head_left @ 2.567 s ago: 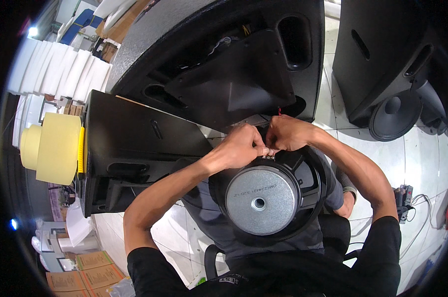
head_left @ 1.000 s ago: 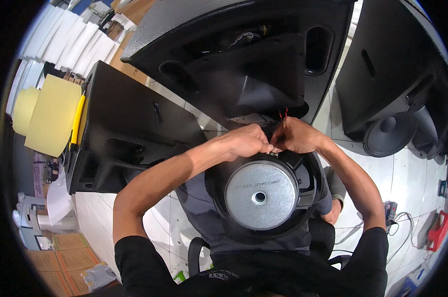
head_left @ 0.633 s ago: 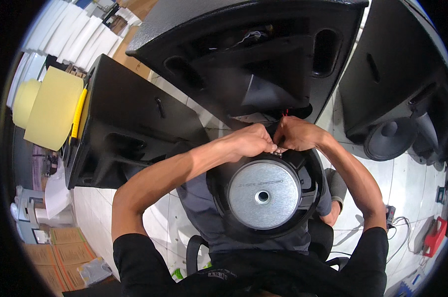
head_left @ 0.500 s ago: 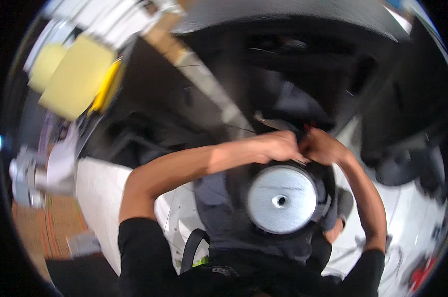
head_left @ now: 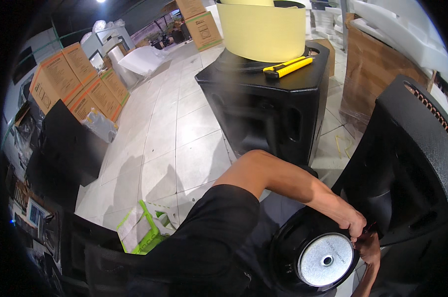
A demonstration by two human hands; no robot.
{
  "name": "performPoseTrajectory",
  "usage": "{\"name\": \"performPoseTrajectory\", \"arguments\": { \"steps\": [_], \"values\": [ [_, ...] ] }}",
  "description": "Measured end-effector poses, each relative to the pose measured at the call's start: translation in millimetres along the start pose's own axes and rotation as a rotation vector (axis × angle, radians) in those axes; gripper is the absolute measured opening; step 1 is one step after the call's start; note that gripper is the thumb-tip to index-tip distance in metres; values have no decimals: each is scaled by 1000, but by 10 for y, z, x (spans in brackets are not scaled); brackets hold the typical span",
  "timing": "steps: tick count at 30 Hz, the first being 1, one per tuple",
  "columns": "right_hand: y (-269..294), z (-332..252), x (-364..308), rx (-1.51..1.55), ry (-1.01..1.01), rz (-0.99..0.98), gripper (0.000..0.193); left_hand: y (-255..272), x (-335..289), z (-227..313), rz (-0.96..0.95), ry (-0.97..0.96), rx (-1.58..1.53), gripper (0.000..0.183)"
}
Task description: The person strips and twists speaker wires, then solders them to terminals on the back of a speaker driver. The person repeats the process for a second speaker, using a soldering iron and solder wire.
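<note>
A loudspeaker driver [head_left: 284, 265] rests magnet-up on my lap, its black frame round a silvery disc-shaped magnet [head_left: 315, 270]. My left hand [head_left: 353, 225] reaches across to the driver's far right edge, its fingers pinched together. Just below it, my right hand [head_left: 369, 246] is closed too, the two hands almost touching. Whatever lies between the fingers is too small and too hidden to name; a bit of red shows beside them. A black speaker cabinet [head_left: 412, 148] stands close to the right of both hands.
Another black cabinet [head_left: 268, 114] carries a pale yellow roll [head_left: 263, 34] and a yellow utility knife [head_left: 289, 67]. A green and white plastic stool [head_left: 152, 230] stands by my left side. Stacked cartons [head_left: 58, 79] and dark cabinets [head_left: 73, 143] line the left; a wrapped carton [head_left: 377, 74] stands behind.
The view has swung left, so the hands and driver now appear at the lower right. Both hands stay close together at the driver's edge.
</note>
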State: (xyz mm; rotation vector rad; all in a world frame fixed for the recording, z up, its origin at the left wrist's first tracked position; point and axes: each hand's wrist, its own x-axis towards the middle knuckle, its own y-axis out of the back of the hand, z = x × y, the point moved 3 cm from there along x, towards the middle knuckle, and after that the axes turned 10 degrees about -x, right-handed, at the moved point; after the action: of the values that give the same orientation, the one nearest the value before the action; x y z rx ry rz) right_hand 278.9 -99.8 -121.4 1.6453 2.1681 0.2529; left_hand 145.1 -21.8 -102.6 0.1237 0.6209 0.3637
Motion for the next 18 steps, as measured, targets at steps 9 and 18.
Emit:
{"name": "performPoseTrajectory", "arguments": {
  "steps": [9,18],
  "values": [
    [-51,-303,24,-127,-29,16,33,48,-137,-30,-143,-156,223,31],
    [87,-238,-125,-226,-51,79,19,78,-340,366,-172,30,81,23]
  ]
}}
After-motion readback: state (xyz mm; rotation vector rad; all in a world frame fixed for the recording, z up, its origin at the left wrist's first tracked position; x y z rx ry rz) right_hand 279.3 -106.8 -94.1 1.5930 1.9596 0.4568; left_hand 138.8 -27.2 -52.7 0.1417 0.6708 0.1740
